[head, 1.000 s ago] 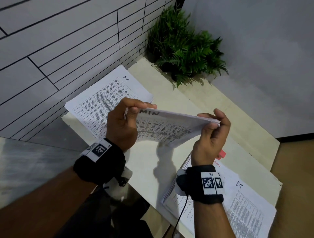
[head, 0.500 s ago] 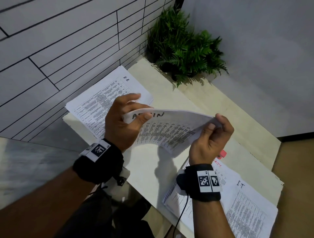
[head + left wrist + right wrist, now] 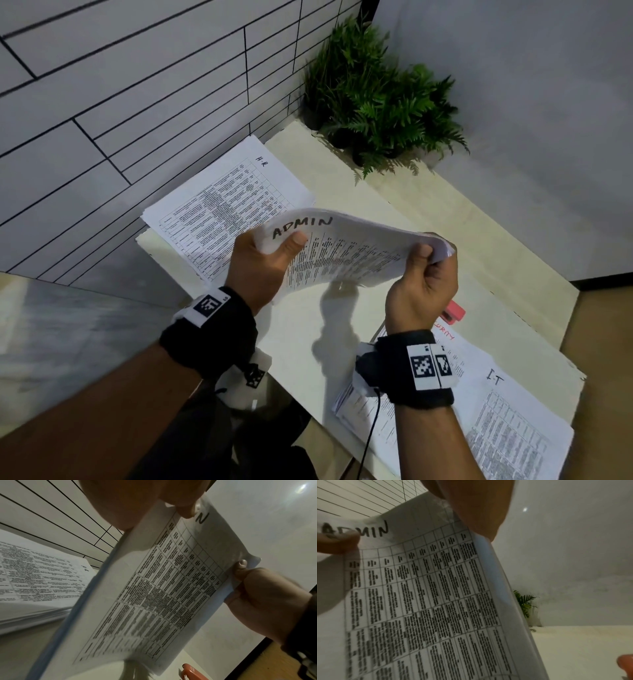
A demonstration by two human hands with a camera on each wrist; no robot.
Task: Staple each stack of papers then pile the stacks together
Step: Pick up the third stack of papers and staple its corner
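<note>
HR stack (image 3: pixel 226 202) lies far left on the table (image 3: pixel 394 212), flat. ADMIN stack (image 3: pixel 342 253) is held in the air over mid-table, bowed, likely to square its edges before stapling. Left hand (image 3: pixel 260 267) pinches its left corner, thumb on top; right hand (image 3: pixel 421 291) pinches the right corner. Stapler (image 3: pixel 454 312) sits just behind the right hand; IT stack (image 3: pixel 496 421) lies near right.

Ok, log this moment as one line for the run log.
phase: aligning | ADMIN stack: lifted, bowed | left hand: pinching near corner | right hand: pinching far corner | stapler: on table, untouched
</note>
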